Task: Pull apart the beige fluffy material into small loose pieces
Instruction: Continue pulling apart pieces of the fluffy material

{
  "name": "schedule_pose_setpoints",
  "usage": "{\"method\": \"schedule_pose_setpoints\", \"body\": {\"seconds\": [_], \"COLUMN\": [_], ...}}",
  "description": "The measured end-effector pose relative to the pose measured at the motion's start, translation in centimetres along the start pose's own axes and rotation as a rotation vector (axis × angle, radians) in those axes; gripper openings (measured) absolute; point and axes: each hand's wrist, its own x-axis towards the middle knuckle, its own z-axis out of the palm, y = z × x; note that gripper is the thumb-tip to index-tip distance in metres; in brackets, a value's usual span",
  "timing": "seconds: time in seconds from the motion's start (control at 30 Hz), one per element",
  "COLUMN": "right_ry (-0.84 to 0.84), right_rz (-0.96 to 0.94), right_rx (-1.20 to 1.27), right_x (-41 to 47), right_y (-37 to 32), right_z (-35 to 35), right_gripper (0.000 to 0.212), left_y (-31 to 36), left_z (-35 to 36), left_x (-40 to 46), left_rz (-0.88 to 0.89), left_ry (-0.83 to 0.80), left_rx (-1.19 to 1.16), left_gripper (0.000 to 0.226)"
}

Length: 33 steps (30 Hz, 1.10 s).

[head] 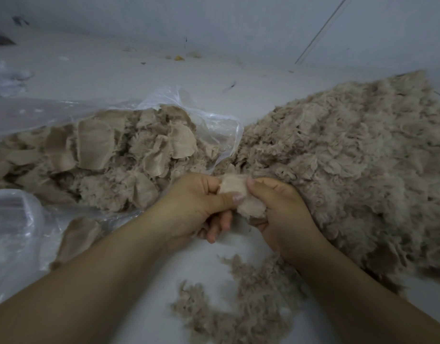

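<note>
Pale grey floor carried loose fluff. Left hand and right hand pinched one small beige fluffy fabric piece between curled fingers, thumbs on top.

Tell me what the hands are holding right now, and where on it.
One beige clump: left hand pinches its left edge by thumb, right hand grips its right side.

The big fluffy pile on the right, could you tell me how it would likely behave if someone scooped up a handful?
The fluffy pile is loose, wispy tufts, so a handful would probably feel very light and floppy. It would likely shed: stray tufts already lie scattered on the floor. It looks soft rather than slippery, and fibres may cling together.
</note>
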Motion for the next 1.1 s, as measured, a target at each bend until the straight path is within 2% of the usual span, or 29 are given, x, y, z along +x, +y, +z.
{"method": "schedule_pose_setpoints", "body": {"seconds": [0.07, 0.17, 0.27, 0.37, 0.5, 0.63, 0.7, 0.8, 0.9, 0.93, 0.97, 1.03, 1.1], "right_ry": [-0.020, -0.035, -0.025, -0.016, 0.007, -0.015, -0.009, 0.001, -0.014, -0.027, -0.044, -0.081, -0.085], "right_rz": [0.010, -0.003, 0.015, 0.018, 0.025, -0.004, 0.002, 0.017, 0.020, 0.019, 0.018, 0.010, 0.005], "right_rx": [0.047, -0.016, -0.033, -0.012, 0.023, -0.052, -0.065, -0.051, -0.052, -0.044, -0.031, -0.020, -0.020], "right_x": [0.1, 0.1, 0.0, 0.0, -0.2, -0.5, -0.5, -0.4, -0.2, -0.2, -0.1, 0.0, 0.0], "right_y": [0.1, 0.1, 0.1, 0.0, 0.0, -0.1, -0.2, -0.1, 0.0, 0.0, 0.0, 0.1, 0.2], "right_z": [-0.1, -0.1, -0.1, 0.0, 0.0, 0.2, 0.3, 0.4, 0.2, 0.1, 0.1, -0.1, -0.2], "right_gripper": [0.043, 0.026, 0.022, 0.022, 0.023, 0.025, 0.025, 0.031, 0.034, 0.033, 0.031, 0.030, 0.031], "left_y": [0.1, 0.3, 0.6, 1.0, 1.4, 1.6, 1.7, 1.2, 0.8, 0.7, 0.4, -0.2, -0.5], "left_z": [-0.2, -0.2, -0.4, -1.5, -2.1, -1.8, -1.4, -1.1, -1.0, -1.0, -1.1, -1.0, -0.7], "left_x": [0.0, -0.1, -0.3, -0.8, -1.4, -1.5, -1.5, -0.9, -0.4, -0.4, -0.4, -0.4, -0.4], "left_rz": [0.008, 0.012, 0.026, 0.010, -0.010, 0.083, 0.140, 0.238, 0.207, 0.209, 0.232, 0.361, 0.530], "left_ry": [0.030, 0.052, 0.019, -0.106, -0.401, -0.467, -0.354, -0.050, 0.053, 0.066, 0.074, 0.122, 0.228], "left_rx": [0.007, 0.065, 0.111, 0.226, 0.282, 0.344, 0.330, 0.406, 0.387, 0.409, 0.461, 0.708, 0.940], "left_gripper": [0.032, 0.037, 0.033, 0.032, 0.008, 0.021, 0.016, 0.016, 0.009, 0.016, 0.026, 0.045, 0.052]}}
